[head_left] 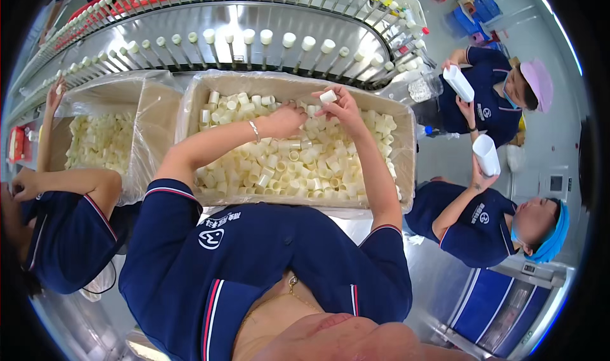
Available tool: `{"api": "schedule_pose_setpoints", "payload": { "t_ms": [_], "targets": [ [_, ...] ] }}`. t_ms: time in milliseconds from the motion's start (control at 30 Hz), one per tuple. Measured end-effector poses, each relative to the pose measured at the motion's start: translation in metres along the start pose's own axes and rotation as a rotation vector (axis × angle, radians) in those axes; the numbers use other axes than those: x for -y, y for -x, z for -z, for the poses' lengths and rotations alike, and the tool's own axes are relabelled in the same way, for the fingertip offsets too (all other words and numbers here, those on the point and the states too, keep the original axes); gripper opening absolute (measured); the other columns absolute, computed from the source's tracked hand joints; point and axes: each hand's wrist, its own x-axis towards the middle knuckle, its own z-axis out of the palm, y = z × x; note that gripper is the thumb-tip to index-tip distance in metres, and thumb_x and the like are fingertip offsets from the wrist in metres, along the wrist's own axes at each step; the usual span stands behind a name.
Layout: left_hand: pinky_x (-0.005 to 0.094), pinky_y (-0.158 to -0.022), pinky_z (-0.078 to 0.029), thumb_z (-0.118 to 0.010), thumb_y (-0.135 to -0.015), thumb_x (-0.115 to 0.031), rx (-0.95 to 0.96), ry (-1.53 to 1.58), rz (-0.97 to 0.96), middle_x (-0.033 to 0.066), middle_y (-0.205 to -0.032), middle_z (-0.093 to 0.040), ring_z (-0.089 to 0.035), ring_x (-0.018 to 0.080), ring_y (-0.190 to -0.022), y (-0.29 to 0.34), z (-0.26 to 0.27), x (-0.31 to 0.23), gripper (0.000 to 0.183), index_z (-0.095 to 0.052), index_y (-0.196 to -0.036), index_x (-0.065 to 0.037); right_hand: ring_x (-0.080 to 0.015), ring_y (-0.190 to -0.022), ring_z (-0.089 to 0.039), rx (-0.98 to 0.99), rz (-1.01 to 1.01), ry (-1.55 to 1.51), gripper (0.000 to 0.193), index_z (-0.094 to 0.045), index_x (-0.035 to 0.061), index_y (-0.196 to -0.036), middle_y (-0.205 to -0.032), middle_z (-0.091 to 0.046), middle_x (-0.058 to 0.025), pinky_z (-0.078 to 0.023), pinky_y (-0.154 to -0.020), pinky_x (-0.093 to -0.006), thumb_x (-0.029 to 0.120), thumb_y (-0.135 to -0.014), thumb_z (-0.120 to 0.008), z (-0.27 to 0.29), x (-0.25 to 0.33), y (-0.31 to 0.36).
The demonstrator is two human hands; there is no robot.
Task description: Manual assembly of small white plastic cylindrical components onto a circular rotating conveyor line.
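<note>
A large cardboard box (406, 164) lined with clear plastic stands in front of me, holding many short, hollow, cream-white plastic caps (279, 173). Between the thumb and fingers of my right hand (344, 112) is one white cap (328, 96), raised above the pile near the box's far side. My left hand (286, 120) is low over the caps just to the left, its fingers curled inward. Whatever those fingers may grip is hidden. Beyond the box runs a curved metal conveyor (190, 27) with upright rods, many topped by white caps (266, 37).
At left, a co-worker's arm (47, 126) reaches toward the rods beside a second box (149, 119) of caps. Two co-workers at right hold white containers (486, 156). A clear plastic bag (419, 89) lies by the conveyor's right end. Blue bins (486, 6) stand farther back.
</note>
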Motion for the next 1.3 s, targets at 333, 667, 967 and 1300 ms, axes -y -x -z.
{"api": "schedule_pose_setpoints", "payload": {
  "t_ms": [333, 667, 967, 1300],
  "targets": [
    [0.0369, -0.080, -0.046, -0.070, -0.083, -0.012, -0.282, 0.685, -0.003, 0.0102, -0.102, -0.056, -0.056, 0.0284, -0.094, 0.074, 0.088, 0.016, 0.037, -0.058, -0.118, -0.008, -0.0213, -0.062, -0.065, -0.324, 0.298, 0.714, 0.030, -0.050, 0.0119, -0.117, -0.081, -0.067, -0.0091, -0.049, -0.056, -0.0350, 0.018, -0.089, -0.059, -0.047, 0.078, -0.097],
    [0.0314, -0.071, -0.048, -0.072, -0.077, -0.002, -0.687, 0.630, 0.373, 0.0067, -0.095, -0.056, -0.056, 0.0196, -0.078, 0.123, 0.131, 0.086, 0.031, -0.059, -0.105, -0.006, -0.0391, -0.085, -0.064, -0.253, 0.485, 1.036, 0.030, -0.049, 0.0119, -0.114, -0.090, -0.067, -0.0162, -0.049, -0.072, -0.0464, 0.021, -0.087, -0.061, -0.080, 0.082, -0.153],
    [0.0319, -0.073, -0.049, -0.068, -0.080, -0.001, -0.694, 0.463, 0.523, 0.0089, -0.098, -0.056, -0.058, 0.0215, -0.080, 0.131, 0.152, 0.109, 0.030, -0.058, -0.108, -0.004, -0.0418, -0.091, -0.063, -0.193, 0.174, 1.388, 0.033, -0.049, 0.0084, -0.113, -0.094, -0.067, -0.0198, -0.048, -0.077, -0.0498, 0.021, -0.086, -0.063, -0.105, 0.070, -0.194],
    [0.0414, -0.075, -0.048, -0.074, -0.074, -0.020, -0.533, -0.187, 0.291, 0.0072, -0.096, -0.063, -0.063, 0.0271, -0.092, 0.016, 0.144, 0.138, 0.028, -0.063, -0.098, -0.010, -0.0364, -0.097, -0.066, -0.167, -0.123, 1.564, 0.044, -0.052, 0.0012, -0.118, -0.097, -0.069, -0.0205, -0.051, -0.082, -0.0458, 0.025, -0.083, -0.064, -0.063, 0.079, -0.176]
  ]
}}
